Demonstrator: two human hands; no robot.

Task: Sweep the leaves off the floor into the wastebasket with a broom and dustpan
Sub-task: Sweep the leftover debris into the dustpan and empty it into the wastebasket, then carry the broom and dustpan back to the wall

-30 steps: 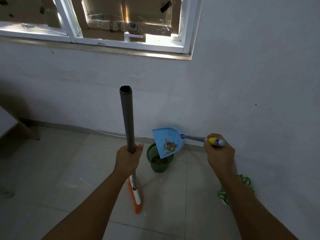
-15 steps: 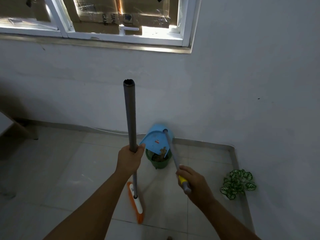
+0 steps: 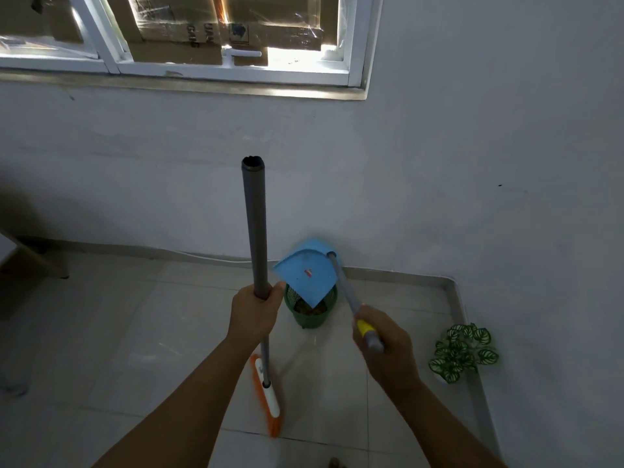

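While the left hand is wrapped tight around the grey pole of the broom, the pole stands nearly upright and its orange-and-white head rests on the floor in front of the person. Fingers of the right hand are closed around the yellow-and-grey end of the dustpan's handle, and the blue dustpan is tipped steeply, its lip pointing down into the green wastebasket, where brown leaves lie inside. That basket stands on the pale tiles close to the back wall, between the two hands. A small green plant sits near the floor's right edge, well apart from the basket. Along the wall's foot runs a white cable. Above, a white-framed window is backed with cardboard, and a table edge shows at far left.
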